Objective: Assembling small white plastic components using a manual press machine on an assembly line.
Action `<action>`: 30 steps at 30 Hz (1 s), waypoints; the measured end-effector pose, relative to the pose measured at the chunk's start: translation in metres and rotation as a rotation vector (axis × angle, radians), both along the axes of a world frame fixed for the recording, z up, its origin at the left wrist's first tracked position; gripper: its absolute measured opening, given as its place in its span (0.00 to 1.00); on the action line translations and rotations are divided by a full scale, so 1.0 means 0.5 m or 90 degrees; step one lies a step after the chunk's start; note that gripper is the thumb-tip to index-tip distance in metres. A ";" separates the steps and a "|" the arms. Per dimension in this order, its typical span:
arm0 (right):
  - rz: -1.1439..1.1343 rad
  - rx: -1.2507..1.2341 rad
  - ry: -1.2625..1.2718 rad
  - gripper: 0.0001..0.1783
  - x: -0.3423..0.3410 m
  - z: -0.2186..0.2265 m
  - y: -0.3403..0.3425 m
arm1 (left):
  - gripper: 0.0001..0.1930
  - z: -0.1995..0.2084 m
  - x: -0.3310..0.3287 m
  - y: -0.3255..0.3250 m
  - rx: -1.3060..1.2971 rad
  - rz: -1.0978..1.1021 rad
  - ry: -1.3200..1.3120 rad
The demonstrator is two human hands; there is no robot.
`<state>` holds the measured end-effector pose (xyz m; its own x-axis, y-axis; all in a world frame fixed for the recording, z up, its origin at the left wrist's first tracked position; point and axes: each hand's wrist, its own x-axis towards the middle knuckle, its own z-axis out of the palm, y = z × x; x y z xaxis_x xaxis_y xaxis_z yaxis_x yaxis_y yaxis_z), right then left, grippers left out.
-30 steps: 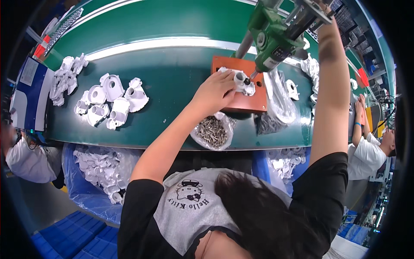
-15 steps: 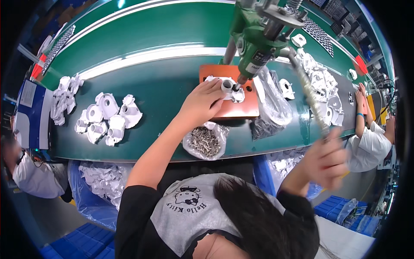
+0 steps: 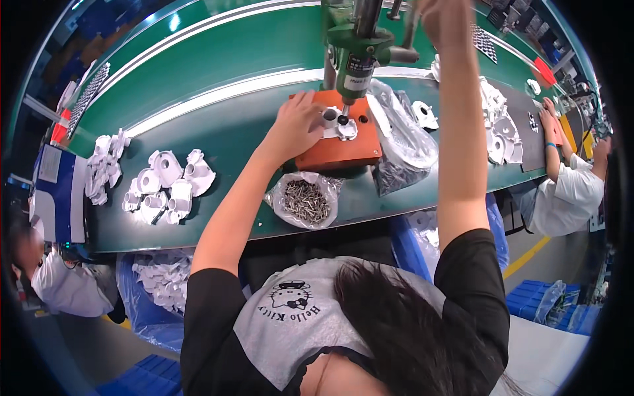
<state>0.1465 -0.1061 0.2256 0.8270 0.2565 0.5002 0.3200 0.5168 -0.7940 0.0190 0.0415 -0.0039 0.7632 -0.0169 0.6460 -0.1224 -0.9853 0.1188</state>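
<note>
The white part (image 3: 340,125) is lying on the orange block (image 3: 340,150), directly under the tip of the green press (image 3: 360,56). The left hand (image 3: 294,125) is resting on the part's left side, fingers spread and pressing it flat rather than closing round it. The right hand (image 3: 444,18) is reaching up beside the press lever (image 3: 404,16); whether it is gripping the lever cannot be told. A bag of screws (image 3: 307,200) is sitting just below the block, with loose white housings (image 3: 168,186) lying well to the left.
</note>
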 end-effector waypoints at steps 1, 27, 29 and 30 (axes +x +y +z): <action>0.109 0.100 -0.097 0.35 0.196 -0.054 0.044 | 0.17 0.015 0.022 -0.021 -0.013 -0.022 -0.010; -0.420 -0.784 -0.263 0.26 0.213 -0.612 -0.322 | 0.27 0.017 -0.156 0.246 -0.270 0.458 0.247; -0.409 -0.773 -0.218 0.27 0.204 -0.600 -0.321 | 0.22 0.033 -0.247 0.224 -0.118 0.549 0.317; -0.414 -0.777 -0.214 0.27 0.202 -0.598 -0.325 | 0.21 0.034 -0.287 0.218 -0.079 0.546 0.342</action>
<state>0.2477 -0.2687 -0.0734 0.8508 0.2898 0.4384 0.4913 -0.7348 -0.4676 -0.1245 0.1503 0.0131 0.6756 0.7161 0.1752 0.7191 -0.6925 0.0573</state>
